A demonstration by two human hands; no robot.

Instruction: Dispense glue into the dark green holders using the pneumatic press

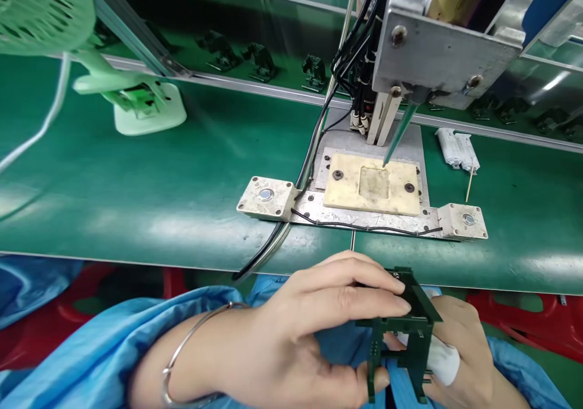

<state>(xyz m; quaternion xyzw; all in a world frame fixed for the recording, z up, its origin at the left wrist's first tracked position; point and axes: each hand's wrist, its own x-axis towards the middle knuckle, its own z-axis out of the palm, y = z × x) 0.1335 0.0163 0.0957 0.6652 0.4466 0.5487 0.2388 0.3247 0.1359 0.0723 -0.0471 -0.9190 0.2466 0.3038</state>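
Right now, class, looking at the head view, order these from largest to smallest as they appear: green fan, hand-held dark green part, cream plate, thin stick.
1. Green fan
2. Dark green part and cream plate: unsure, since the part is nearer the camera and has open gaps
3. Thin stick

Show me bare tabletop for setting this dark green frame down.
Widest bare patch for the dark green frame: the green table left of the left button box, nearer than the fan's base. Another: right of the right button box. Crowded: between those boxes, with the cream plate and cables; and just beyond the right box, white packets.
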